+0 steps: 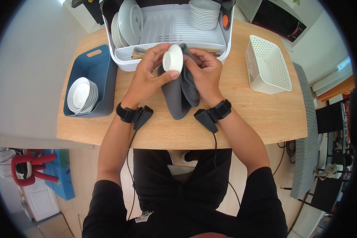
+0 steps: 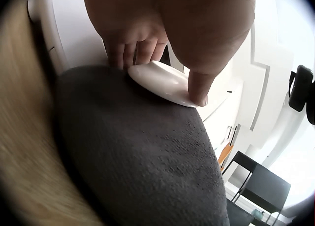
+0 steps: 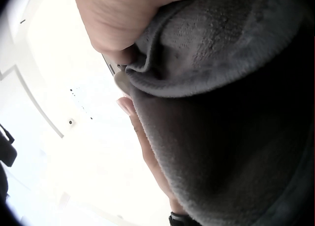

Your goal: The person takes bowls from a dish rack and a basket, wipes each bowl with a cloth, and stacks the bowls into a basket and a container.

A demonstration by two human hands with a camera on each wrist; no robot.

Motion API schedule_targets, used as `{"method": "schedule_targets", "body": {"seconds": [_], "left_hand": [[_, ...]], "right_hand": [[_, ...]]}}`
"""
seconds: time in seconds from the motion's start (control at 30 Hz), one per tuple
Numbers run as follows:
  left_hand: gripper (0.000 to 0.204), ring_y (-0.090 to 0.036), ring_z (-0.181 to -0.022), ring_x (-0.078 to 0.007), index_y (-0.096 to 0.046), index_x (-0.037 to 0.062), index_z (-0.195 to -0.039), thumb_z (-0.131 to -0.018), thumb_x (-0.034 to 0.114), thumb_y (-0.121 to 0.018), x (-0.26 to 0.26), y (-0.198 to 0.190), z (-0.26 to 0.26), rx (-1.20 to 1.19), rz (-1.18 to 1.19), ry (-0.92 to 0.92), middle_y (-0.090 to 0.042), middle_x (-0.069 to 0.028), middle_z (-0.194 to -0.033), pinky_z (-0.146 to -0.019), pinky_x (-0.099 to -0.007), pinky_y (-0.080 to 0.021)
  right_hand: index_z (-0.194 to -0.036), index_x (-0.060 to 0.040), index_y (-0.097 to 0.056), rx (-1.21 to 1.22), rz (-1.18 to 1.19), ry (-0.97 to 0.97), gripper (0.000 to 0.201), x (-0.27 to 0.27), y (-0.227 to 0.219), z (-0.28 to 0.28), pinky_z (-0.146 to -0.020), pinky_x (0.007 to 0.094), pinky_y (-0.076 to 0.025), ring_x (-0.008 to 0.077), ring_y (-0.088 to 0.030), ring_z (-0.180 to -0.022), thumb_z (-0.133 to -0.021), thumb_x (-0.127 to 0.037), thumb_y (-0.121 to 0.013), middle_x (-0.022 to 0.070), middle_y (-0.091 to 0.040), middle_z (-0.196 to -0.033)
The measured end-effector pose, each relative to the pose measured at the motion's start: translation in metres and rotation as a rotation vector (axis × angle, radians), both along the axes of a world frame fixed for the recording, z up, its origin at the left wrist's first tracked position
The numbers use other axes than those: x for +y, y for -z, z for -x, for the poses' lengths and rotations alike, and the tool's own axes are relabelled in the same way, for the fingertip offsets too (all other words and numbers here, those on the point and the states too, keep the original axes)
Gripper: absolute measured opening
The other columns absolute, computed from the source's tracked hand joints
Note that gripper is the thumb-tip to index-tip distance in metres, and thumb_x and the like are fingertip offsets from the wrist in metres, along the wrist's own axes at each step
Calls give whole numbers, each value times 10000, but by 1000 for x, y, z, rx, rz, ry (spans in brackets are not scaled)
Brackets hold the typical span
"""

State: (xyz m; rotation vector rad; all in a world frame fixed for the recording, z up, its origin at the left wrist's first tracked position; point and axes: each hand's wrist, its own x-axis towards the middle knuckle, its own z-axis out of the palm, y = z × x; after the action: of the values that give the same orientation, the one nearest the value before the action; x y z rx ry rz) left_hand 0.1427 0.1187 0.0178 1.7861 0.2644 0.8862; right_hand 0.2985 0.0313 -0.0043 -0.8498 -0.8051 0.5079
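Clock positions are read in the head view from the middle of the tabletop (image 1: 242,115), with 12 pointing away from me.

Left grip (image 1: 147,74): closed to a narrow pinch on the small white dish (image 1: 173,59), thumb on the near rim and fingers behind the far edge. The dish is raised at 12 o'clock, turned on edge, with its foot ring facing me.

Right grip (image 1: 208,73): closed on the dark grey cloth (image 1: 176,99); the thumb presses a fold towards 9 o'clock, beside the dish. The cloth touches the 3 o'clock edge of the dish and hangs in loose folds towards 6 o'clock. The right wrist view shows the thumb against the bunched cloth; the fingers behind it are hidden there.

Surroundings: the white dish rack (image 1: 162,31) stands at 12 o'clock, beyond both grips. It bears upright plates (image 1: 131,23) towards 11 and a stack of bowls (image 1: 204,16) towards 1. The blue bin (image 1: 112,81) stands at 9 o'clock and contains stacked dishes (image 1: 80,95). The white perforated basket (image 1: 271,59) stands between 2 and 3 o'clock.
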Motion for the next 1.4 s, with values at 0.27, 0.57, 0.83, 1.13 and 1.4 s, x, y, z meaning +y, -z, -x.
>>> {"method": "schedule_targets", "body": {"seconds": [0.27,0.57,0.83,1.13,1.4], "left_hand": [[714,-559,-1280,-240,-542,64,-1453,-832,262,-835,-3,-5,2,88,-84,0,-593,-130,-1394,-1120,-384,-406],[725,-596,-1204,-193,-528,61,-1467,-838,254,-833,3,-1,4,32,-93,55,-606,-121,-1384,-1017,-345,-477],[583,-618,-1169,-169,-512,4,-1455,-949,188,-735,3,-9,5,-68,171,133,-588,-102,-1413,-921,-296,-539],[568,-637,-1153,-179,-527,23,-1452,-944,168,-736,-1,-12,5,-32,99,88,-588,-108,-1423,-962,-313,-532],[508,-638,-1119,-152,-602,37,-1397,-946,229,-734,1,-8,5,27,8,38,-674,-87,-1297,-1006,-309,-490]], "right_hand": [[-1065,37,-708,-128,111,5,218,-4,1,3,-644,220,-522,77,-664,-750,-864,-23,-770,72,-737,-877],[-1053,30,-720,-179,134,-2,205,-4,0,5,-656,222,-531,78,-669,-753,-861,-25,-770,68,-739,-855],[-1017,19,-726,-281,141,-153,176,-7,4,13,-693,238,-545,96,-687,-760,-852,-24,-770,72,-747,-856],[-1012,4,-731,-293,104,-33,173,-13,-2,16,-702,243,-550,93,-692,-791,-843,-12,-765,63,-751,-901],[-1023,10,-731,-241,102,53,194,-11,1,15,-744,252,-565,115,-708,-819,-830,10,-757,75,-755,-915]]}}
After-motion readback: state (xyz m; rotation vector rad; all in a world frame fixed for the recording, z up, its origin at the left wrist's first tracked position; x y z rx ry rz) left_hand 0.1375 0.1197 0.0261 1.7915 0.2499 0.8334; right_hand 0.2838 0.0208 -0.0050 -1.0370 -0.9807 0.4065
